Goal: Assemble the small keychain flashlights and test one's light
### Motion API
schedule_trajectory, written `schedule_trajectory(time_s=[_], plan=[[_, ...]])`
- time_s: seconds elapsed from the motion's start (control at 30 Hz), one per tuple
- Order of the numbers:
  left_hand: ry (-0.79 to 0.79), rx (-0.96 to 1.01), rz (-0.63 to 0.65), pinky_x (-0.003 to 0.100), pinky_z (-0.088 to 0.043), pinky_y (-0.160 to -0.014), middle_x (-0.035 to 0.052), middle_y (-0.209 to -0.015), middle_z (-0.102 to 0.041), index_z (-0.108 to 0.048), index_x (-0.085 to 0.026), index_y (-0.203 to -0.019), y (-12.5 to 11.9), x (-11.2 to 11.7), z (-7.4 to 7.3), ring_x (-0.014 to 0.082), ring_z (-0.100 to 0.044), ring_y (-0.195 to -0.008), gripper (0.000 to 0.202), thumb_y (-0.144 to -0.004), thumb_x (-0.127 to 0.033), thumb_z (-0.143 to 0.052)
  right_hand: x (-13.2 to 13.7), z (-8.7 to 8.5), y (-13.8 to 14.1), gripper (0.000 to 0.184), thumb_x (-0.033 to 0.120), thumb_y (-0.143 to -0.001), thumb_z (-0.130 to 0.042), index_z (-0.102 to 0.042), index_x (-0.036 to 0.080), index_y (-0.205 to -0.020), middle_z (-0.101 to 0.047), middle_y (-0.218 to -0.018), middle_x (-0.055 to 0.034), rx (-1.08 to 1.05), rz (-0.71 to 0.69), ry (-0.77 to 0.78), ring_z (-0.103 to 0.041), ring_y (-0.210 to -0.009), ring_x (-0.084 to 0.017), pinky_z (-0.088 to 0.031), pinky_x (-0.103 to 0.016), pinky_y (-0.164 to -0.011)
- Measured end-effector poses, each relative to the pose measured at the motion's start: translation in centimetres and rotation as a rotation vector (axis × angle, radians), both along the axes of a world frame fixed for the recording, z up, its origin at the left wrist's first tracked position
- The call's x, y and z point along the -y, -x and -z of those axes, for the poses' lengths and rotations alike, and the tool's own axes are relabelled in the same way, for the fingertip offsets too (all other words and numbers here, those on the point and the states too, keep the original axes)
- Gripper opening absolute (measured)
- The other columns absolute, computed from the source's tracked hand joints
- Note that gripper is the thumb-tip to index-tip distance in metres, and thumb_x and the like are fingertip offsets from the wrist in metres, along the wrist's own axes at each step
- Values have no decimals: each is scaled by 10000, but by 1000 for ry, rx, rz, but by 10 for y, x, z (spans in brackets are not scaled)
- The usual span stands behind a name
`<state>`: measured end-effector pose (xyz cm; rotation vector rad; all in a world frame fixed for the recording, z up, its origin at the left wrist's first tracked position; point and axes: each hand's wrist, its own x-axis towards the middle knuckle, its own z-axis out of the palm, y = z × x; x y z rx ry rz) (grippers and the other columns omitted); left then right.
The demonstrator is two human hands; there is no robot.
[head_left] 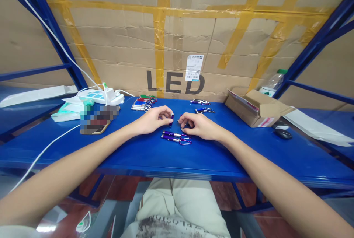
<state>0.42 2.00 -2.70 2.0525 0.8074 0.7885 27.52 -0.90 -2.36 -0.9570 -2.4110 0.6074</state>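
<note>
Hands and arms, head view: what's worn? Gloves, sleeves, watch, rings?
The left hand and right hand are gloveless, no rings visible. The left forearm and right forearm are uncovered to the frame edge: no watch, bands or markings. A pale patch at the bottom-left corner could be a sleeve hem; unclear.

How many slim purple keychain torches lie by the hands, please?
2: one torch beside the right hand, the other just nearer; left hand pinches a purple piece, perhaps hiding more.

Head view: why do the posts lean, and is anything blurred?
Head view: wide lens bends the posts outward and stretches the forearms; a pixelated patch hides something by the power strip; the torch in the left hand is sharp; light is even.
</note>
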Motion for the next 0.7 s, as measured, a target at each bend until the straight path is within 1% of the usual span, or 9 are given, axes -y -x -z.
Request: schedule_trajectory(time_s=[0.17,0.4,0.5,0.6,0.7], plan=[[15,0,14,382,-593,-878,47,-949,-762,-681,-190,-1083,0,-1,1,205,-734,-898,333,-894,-433,-807,-1,2,0,245,179,-902,-687,-664,214,-1143,-787,-924,-2,-11,-7,16,-656,-760,-164,-512,-291,-750],[27,4,16,370,-591,-850,48,-919,-771,-718,-177,-1070,-1,-3,5,208,-732,-876,369,-869,-465,-831,3,2,3,296,155,-879,-665,-630,219,-1166,-775,-906,3,-8,11,-1,-690,-805,-177,-510,-298,-771],[11,-33,14,362,-584,-834,53,-927,-783,-738,-168,-1094,0,-3,5,210,-727,-869,398,-864,-480,-828,4,0,3,301,163,-879,-668,-617,224,-1169,-771,-935,-1,-50,47,-19,-665,-795,-170,-497,-295,-756],[-9,-52,4,346,-574,-812,54,-928,-786,-747,-162,-1103,0,-3,5,206,-719,-857,400,-871,-480,-816,4,-2,4,312,206,-892,-681,-612,232,-1195,-764,-971,-1,-139,92,-39,-610,-753,-156,-476,-294,-724],[-41,-58,-2,327,-558,-789,45,-910,-777,-748,-163,-1097,-2,0,5,194,-702,-832,377,-886,-470,-804,4,-2,5,332,251,-902,-694,-610,234,-1222,-751,-964,-1,-231,124,-43,-558,-727,-153,-458,-303,-713]])
